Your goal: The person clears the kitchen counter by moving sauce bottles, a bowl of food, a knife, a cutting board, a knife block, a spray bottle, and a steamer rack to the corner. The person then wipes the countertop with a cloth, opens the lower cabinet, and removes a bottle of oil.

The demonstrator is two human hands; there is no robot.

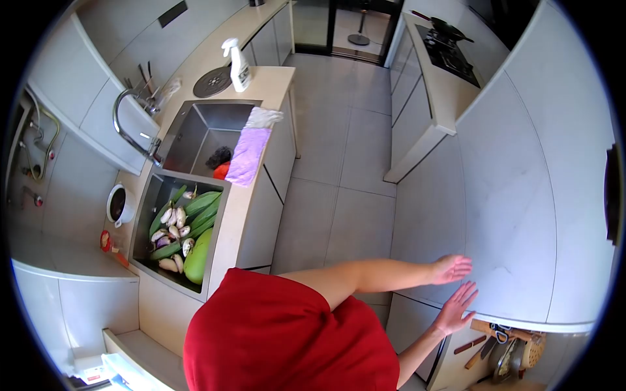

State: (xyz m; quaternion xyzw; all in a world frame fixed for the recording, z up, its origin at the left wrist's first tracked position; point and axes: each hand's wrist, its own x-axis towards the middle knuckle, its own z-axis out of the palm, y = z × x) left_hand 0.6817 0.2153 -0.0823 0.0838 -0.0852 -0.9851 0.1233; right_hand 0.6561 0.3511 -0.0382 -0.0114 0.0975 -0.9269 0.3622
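Observation:
Both of my arms reach out to the right from a red garment point(274, 332). My left hand point(451, 268) is stretched out in front of the white cabinet panel point(430, 221), fingers extended, holding nothing. Just below it, my right hand point(456, 310) is open with its fingers spread, also empty. The two hands are close together but apart. Nearest to the right hand are hanging kitchen tools: scissors point(499, 334), a knife point(481, 354) and a perforated wooden-coloured skimmer point(533, 352).
To the left, a sink basin point(218, 238) holds long green vegetables point(203, 203), pale garlic-like bulbs point(173, 218) and a large green gourd point(197, 257). A purple cloth point(249, 153), spray bottle point(237, 68) and faucet point(120, 124) are beyond. A pan point(445, 27) sits on the stove.

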